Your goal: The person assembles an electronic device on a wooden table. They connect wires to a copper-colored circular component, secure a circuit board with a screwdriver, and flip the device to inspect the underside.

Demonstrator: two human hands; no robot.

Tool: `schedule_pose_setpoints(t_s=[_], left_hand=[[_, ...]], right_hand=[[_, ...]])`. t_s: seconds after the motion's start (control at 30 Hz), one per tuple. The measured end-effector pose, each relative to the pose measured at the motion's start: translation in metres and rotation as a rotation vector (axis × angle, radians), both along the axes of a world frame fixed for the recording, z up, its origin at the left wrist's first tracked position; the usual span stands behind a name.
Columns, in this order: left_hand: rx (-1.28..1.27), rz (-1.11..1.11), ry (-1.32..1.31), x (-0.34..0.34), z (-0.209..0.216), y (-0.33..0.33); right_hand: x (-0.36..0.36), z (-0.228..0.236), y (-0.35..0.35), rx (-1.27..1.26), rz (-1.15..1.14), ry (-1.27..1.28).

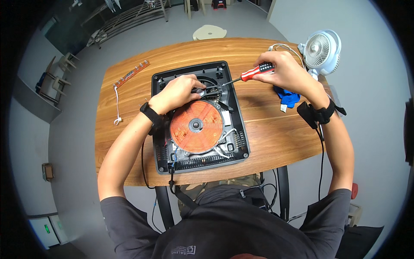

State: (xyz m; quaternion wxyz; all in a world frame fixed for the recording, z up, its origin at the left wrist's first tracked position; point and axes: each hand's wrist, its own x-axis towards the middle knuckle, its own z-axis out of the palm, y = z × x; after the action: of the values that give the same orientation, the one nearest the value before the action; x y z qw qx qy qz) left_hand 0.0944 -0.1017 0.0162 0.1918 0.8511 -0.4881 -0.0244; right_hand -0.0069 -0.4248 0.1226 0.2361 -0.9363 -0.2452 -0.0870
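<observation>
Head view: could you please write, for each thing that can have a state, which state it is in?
Black case, uncovered, insides showing.
Round coil, exposed, inside the case.
Left hand, fingers on the black bracket.
Right hand, grip closed round the screwdriver.
Screwdriver, tilted, tip at the black bracket; contact unclear.
Circuit strip, lying on the table, cable attached.
Desk fan, upright; whether running, cannot tell.
Blue cloth, crumpled.

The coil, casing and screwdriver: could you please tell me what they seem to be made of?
Coil: probably copper wire, given its orange colour and fine concentric rings.
Casing: likely matte black plastic; its ribs and posts look moulded.
Screwdriver: grey shaft, apparently metal; smooth red, white and dark handle, perhaps plastic.
</observation>
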Motion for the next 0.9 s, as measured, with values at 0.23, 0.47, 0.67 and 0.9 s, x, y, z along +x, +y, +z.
schedule_pose_setpoints(t_s=[0.23,0.47,0.67,0.9], left_hand=[[-0.004,-0.017,0.083,0.003,0.000,-0.007],[0.018,0.010,0.146,0.001,0.010,-0.007],[-0.023,0.034,0.118,0.000,0.008,-0.005],[-0.044,0.074,0.120,0.002,0.004,-0.003]], right_hand=[[0.007,-0.005,-0.003,-0.020,0.039,-0.021],[0.014,0.000,0.003,-0.044,0.057,-0.010],[0.017,-0.002,0.002,-0.032,0.058,-0.019],[0.021,-0.011,-0.003,-0.027,0.057,-0.032]])
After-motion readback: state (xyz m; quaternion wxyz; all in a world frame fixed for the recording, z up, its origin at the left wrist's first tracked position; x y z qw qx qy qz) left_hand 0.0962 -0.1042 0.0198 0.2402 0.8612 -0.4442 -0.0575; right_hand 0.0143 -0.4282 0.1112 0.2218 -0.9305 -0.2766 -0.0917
